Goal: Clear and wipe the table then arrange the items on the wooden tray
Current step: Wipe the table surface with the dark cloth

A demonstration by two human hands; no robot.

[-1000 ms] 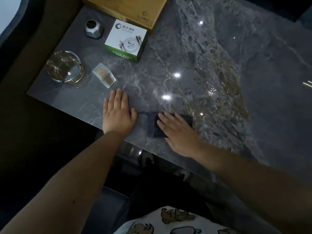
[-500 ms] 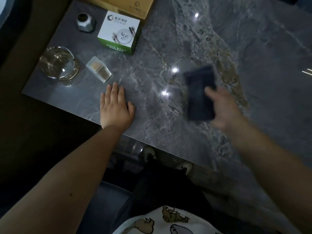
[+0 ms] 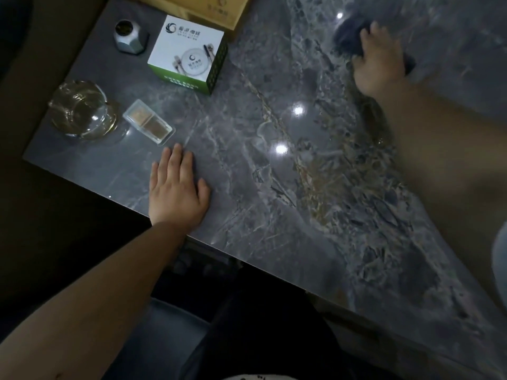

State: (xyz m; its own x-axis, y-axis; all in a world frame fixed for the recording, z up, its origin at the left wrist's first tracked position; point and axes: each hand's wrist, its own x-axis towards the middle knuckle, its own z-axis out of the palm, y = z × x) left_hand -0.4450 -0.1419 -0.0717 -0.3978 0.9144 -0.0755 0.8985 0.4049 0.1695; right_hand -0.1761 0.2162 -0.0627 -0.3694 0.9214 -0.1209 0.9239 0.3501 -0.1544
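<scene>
My right hand (image 3: pixel 380 60) presses a dark cloth (image 3: pixel 347 35) flat on the far right part of the grey marble table (image 3: pixel 274 187). My left hand (image 3: pixel 177 190) rests palm down and empty near the table's front edge. At the far left stand a white and green box (image 3: pixel 188 54), a small metal hexagonal pot (image 3: pixel 129 37), a glass ashtray (image 3: pixel 81 109) and a clear toothpick case (image 3: pixel 148 124). The wooden tray (image 3: pixel 208 6) shows partly at the top edge, behind the box.
The table's left and front edges drop to a dark floor. My dark trousers and legs show below the front edge. Bright light spots reflect on the marble at the middle.
My right hand lifted the cloth from the front edge and carried it far up and right, where it now presses on the table. My left hand stayed put.
</scene>
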